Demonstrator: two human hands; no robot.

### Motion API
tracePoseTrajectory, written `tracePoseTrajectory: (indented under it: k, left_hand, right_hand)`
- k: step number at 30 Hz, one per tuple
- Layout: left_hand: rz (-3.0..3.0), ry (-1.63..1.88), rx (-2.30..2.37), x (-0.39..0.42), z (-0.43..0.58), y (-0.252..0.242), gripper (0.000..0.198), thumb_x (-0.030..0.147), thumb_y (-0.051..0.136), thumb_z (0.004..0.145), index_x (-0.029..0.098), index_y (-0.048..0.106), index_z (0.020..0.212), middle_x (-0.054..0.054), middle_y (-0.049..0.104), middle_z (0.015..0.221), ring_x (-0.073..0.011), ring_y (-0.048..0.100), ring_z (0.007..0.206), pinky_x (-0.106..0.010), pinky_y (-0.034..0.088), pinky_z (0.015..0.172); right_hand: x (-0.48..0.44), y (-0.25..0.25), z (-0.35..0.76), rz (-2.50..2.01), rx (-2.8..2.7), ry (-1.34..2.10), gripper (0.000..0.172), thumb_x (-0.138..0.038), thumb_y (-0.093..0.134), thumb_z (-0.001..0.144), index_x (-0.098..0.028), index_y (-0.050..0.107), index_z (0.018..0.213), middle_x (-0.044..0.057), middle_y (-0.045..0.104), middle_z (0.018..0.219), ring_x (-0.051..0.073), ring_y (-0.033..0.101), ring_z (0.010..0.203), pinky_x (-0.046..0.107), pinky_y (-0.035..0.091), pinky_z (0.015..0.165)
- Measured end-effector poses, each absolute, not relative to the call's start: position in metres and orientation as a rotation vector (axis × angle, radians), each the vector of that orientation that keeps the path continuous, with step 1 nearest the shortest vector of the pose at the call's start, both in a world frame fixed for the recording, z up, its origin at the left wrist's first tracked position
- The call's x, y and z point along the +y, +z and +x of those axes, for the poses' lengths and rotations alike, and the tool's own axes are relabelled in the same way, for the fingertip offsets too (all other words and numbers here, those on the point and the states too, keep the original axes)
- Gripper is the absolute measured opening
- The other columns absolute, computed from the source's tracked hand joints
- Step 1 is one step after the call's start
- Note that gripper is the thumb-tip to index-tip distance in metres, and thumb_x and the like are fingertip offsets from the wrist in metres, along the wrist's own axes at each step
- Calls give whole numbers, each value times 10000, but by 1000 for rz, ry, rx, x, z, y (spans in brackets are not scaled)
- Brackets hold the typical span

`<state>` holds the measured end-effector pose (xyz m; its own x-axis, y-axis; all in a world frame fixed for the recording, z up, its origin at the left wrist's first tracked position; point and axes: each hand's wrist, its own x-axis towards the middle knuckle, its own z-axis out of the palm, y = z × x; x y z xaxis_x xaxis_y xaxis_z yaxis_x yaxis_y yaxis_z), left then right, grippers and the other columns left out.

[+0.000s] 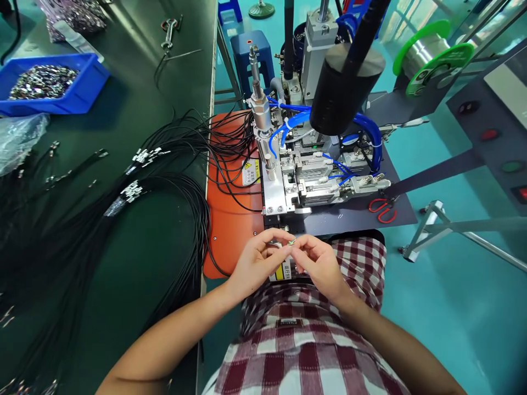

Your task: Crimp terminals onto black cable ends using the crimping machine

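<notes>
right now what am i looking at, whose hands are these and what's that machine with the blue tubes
There is one picture, taken by a camera worn on the person's head. It looks down at their own two bare hands above a checked shirt. The left hand and right hand meet in front of the body, fingertips pinching a small metal piece that is too small to identify. Just beyond stands a bench machine of metal blocks with blue hoses, next to an orange mat. Red scissors lie beside it. On the green table to the person's left lie bundles of black cables with metal ends, and a blue bin of small metal parts.
</notes>
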<state>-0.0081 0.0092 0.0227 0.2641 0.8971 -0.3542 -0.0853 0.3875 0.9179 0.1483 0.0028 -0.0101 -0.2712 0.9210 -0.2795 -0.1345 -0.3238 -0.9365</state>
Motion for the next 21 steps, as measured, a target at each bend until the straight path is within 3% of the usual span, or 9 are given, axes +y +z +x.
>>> tracePoseTrajectory:
  k: [5, 11, 17, 21]
  left_hand:
    - [996, 926, 1178, 9, -7, 22, 173, 305, 659, 809, 141, 628, 761, -6, 573, 804, -46, 491, 466, -193, 333, 406]
    - [1390, 931, 1316, 6, -9, 14, 148, 255, 598, 859, 160, 662, 765, -26, 603, 760, -123, 551, 722, -235, 431, 645]
    - [1097, 732, 1222, 15, -14, 23, 167, 321, 617, 842, 166, 641, 899, 15, 579, 701, -65, 461, 536, -181, 380, 493]
    - [963, 725, 1262, 15, -16, 21, 212, 356, 658, 802, 146, 641, 826, 35, 514, 600, -43, 367, 454, -163, 299, 406]
  right_hand:
    - [1, -4, 148, -1259, -1205, 1697, 160, -284, 618, 829, -172, 564, 729, -43, 507, 615, 79, 446, 502, 216, 343, 477]
    - [3, -3, 146, -1312, -1157, 1788, 161, -278, 618, 807, -169, 546, 713, -49, 492, 607, 77, 439, 493, 215, 340, 469]
    - [8, 0, 144, -1369, -1093, 1747, 191, -320, 639, 776, -161, 559, 707, -50, 493, 567, 76, 426, 470, 213, 336, 455]
    - [10, -1, 144, -1364, -1084, 1723, 210, -343, 662, 768, -160, 575, 713, -36, 520, 597, 78, 438, 479, 214, 333, 452]
